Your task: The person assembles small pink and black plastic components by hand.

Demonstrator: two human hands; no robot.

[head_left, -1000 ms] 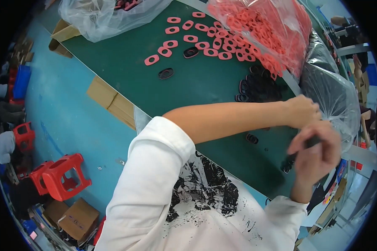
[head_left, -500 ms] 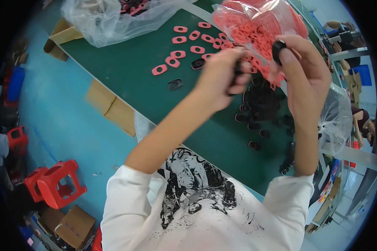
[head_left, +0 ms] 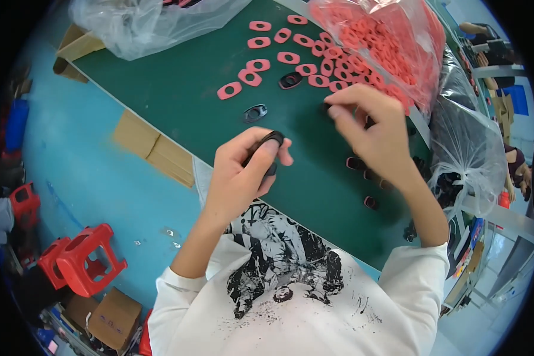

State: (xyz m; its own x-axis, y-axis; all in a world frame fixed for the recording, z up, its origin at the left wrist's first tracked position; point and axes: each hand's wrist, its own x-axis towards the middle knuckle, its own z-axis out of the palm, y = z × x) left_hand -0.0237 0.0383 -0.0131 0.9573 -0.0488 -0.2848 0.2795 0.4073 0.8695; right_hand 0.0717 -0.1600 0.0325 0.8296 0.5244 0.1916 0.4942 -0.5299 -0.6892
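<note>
My left hand (head_left: 236,173), near the table's front edge, is closed round black oval plastic pieces (head_left: 273,139); one shows between thumb and forefinger, others lie partly hidden in the palm. Over the middle of the table my right hand (head_left: 378,132) pinches a small black piece (head_left: 327,107) at its fingertips. Pink oval rings (head_left: 258,65) are scattered on the green table (head_left: 178,101), thickening toward a heap at the right. Among them lies a black piece with a pink edge (head_left: 290,80). Nearer to my left hand is a dark grey oval frame (head_left: 255,113).
A clear bag of pink rings (head_left: 391,41) spills at the back right. Another plastic bag (head_left: 142,29) lies at the back left. Dark pieces (head_left: 371,203) sit below my right forearm. Cardboard (head_left: 151,148) and red stools (head_left: 89,261) are on the left.
My left hand has drawn back toward my body with its black pieces. The right hand has come down and left from beside the bag, still pinching a black piece.
</note>
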